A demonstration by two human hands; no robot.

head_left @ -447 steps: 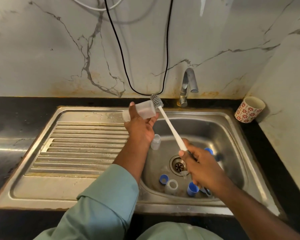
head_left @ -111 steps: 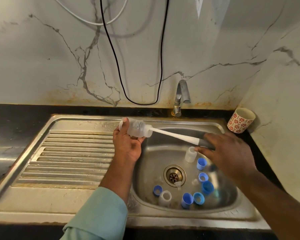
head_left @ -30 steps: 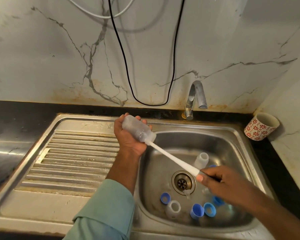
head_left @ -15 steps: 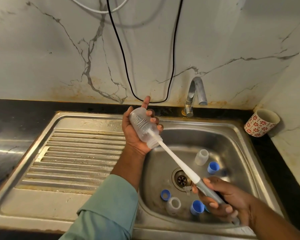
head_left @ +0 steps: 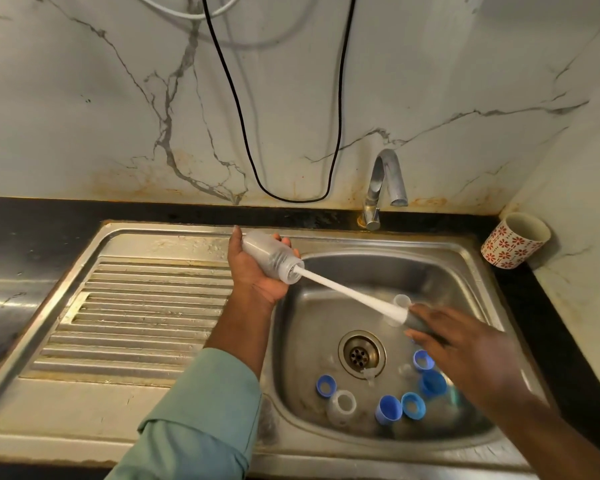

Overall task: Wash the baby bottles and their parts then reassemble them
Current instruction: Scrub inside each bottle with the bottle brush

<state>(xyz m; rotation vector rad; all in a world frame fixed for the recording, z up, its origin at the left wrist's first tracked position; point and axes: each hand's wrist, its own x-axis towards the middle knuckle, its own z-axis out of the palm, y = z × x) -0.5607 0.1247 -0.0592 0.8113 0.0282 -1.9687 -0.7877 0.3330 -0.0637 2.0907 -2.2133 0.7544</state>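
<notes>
Gripping a clear baby bottle (head_left: 270, 258) near the middle of the frame, the left hand (head_left: 257, 268) curls its fingers round it above the sink (head_left: 465, 271) rim, while the right hand (head_left: 465, 351), blurred at the right, closes on the grey handle of the white bottle brush (head_left: 347, 292), whose head is inside the bottle. Blue rings (head_left: 388, 410) and clear parts (head_left: 342, 407) lie in the basin at lower right, and a flowered cup (head_left: 515, 240) stands at the right edge. No writing can be read on any of them.
</notes>
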